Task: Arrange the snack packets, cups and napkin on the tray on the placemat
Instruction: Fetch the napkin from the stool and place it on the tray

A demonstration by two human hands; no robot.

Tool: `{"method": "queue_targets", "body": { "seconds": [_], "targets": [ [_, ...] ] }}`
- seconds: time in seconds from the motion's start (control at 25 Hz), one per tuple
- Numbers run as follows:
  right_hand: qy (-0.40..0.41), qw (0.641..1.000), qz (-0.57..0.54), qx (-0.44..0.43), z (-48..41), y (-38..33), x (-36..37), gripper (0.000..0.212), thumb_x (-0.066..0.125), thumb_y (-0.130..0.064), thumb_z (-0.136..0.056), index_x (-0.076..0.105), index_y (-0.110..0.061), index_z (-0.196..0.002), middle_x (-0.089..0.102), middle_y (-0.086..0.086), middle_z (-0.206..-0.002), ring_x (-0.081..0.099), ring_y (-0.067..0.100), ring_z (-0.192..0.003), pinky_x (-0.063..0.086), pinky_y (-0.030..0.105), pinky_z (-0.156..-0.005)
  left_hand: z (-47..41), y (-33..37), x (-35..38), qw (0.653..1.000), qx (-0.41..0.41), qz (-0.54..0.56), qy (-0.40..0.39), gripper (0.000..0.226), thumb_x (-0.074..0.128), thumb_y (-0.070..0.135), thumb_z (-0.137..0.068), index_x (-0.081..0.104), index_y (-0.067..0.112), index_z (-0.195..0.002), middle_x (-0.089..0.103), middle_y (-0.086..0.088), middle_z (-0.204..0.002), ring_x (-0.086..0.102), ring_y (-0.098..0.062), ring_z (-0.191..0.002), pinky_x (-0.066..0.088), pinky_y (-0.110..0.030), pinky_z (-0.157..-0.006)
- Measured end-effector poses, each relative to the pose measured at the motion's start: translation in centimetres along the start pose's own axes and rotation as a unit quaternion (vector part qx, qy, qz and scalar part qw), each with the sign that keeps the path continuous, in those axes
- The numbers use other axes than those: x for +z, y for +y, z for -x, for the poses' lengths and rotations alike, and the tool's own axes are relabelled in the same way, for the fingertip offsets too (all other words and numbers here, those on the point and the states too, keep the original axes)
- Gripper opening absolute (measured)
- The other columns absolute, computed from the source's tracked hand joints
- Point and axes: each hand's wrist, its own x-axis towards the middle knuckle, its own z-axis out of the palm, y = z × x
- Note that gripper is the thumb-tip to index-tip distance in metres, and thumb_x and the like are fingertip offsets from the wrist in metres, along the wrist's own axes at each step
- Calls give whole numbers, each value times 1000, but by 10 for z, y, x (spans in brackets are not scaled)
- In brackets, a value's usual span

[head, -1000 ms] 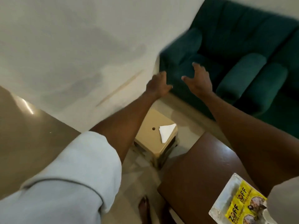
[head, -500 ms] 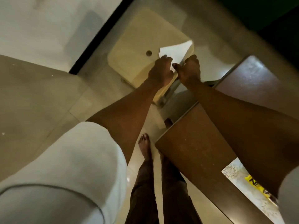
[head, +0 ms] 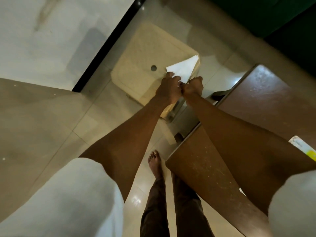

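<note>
Head view. Nearest, at the bottom corners, a white left sleeve (head: 68,199) and a white right sleeve (head: 294,199), with bare forearms stretched forward and converging. Between them, two legs in dark trousers (head: 153,211) and one bare foot (head: 154,163) flat on the pale tiled floor (head: 106,120). To the right, under the right forearm, a brown desk (head: 205,165) with a scuffed top. At its right edge, cropped by the frame, a corner of a white patterned placemat (head: 297,146) with a yellow patch on it, too cut off to identify. Further out, past the desk, a cream plastic stool (head: 140,65) with a small round hole (head: 153,67) near the middle of its seat. On the seat's right-hand corner, a folded white napkin (head: 183,69), its far tip at the seat's edge. At the napkin's near edge, the left hand (head: 168,90), fingers curled down and pinching the paper. Touching it, the right hand (head: 192,86), clenched against the napkin's near right corner; any hold on the paper hidden by the knuckles, so cannot tell. Beyond the stool, a black strip (head: 109,43) along the foot of a pale wall (head: 51,40) on the left, and a dark green sofa (head: 256,14) at the top right.
</note>
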Motion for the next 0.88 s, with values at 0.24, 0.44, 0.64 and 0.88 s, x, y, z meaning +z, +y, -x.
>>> {"method": "queue_targets", "body": {
  "seconds": [0.24,0.44,0.64,0.88],
  "targets": [
    [-81,972,-206,78,13,8,-17,35,72,2,-84,65,3,-118,71,22,-112,72,33,-83,57,28,-53,16,0,-7,975,-63,211,-42,43,55,7,-103,52,-4,-144,53,-21,-150,52,-33,-139,44,-43,-117],
    [-75,935,-339,75,67,2,-100,13,64,8,-85,65,-4,-90,72,20,-93,74,32,-74,66,48,-73,68,34,-32,891,-169,421,9,50,66,51,-97,69,4,-113,54,-2,-75,49,-19,-68,41,-22,-52],
    [-89,943,-320,-2,172,-15,-258,37,59,9,-88,67,-11,-117,71,9,-107,72,25,-92,64,32,-64,153,144,-76,810,-106,561,-130,49,79,54,-84,72,13,-109,72,-11,-103,69,-26,-96,60,-43,-97],
    [4,962,-249,-113,299,-40,-444,51,57,4,-80,65,-7,-128,69,18,-116,67,33,-100,56,35,-72,250,331,-157,819,89,549,-137,55,82,15,-86,61,4,-136,73,-17,-124,72,-34,-111,63,-48,-93]
  ]
}}
